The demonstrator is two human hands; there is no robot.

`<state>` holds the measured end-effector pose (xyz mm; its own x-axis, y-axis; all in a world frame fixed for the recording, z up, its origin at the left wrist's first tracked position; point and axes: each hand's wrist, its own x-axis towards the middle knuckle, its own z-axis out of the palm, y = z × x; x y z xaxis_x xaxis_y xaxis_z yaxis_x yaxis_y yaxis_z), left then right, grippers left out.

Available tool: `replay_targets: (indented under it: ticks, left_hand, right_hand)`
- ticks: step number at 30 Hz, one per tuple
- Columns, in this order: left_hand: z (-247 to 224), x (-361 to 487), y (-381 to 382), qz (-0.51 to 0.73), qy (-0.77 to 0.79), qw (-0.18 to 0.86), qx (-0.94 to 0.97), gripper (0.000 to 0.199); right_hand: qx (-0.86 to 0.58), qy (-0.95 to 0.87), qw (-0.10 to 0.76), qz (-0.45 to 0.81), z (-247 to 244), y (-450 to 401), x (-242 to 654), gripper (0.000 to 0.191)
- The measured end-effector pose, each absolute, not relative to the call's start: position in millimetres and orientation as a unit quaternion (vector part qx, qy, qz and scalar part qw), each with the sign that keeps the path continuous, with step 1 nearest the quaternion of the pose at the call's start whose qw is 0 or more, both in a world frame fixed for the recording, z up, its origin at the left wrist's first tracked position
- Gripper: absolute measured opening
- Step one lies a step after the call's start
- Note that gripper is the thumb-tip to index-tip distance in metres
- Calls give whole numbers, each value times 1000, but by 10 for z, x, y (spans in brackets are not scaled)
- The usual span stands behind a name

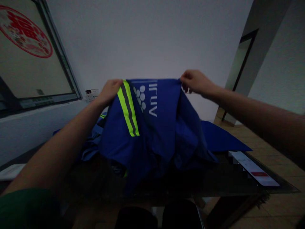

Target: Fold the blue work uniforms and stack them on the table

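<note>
A blue work shirt hangs stretched between my two hands above the dark table. It carries a yellow-green reflective stripe with a grey band, white dots and sideways white lettering. My left hand grips its upper left edge beside the stripe, fingers closed on the cloth. At the upper right corner my right hand pinches the fabric between thumb and fingers. The top edge runs nearly straight between them, while the lower part falls in loose folds close to the tabletop.
On the dark table, a phone-like flat device with a lit screen lies at the right. Behind the shirt is a flat blue piece; crumpled blue clothing lies at the left. A window and a wall stand beyond.
</note>
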<state>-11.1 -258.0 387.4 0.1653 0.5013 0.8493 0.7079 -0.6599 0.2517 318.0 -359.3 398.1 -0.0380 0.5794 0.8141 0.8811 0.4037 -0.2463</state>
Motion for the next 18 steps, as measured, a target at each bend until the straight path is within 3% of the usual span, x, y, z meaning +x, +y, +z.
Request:
replay_targets:
  ticks: [5,8,13,18]
  left_hand:
    - [2397,41,-2046,-319,-437,-2,-841,39]
    - [1569,-157,-2069,-265,-367,-60,-889,57]
    - [953,-365,-2706,-196,-368,-172,-893,86]
    - [794,326,-3383,-158,-290,-260,-907,116]
  right_hand:
    - [-619,-758,200,-45,2533,-2955,3590,17]
    - [-594,-790,133,80,1737,-2947,4011,49]
    - [-552,-765,269,193,1002,-3385,4112,70]
    - [-506,-757,347,225,557,-3721,3252,63]
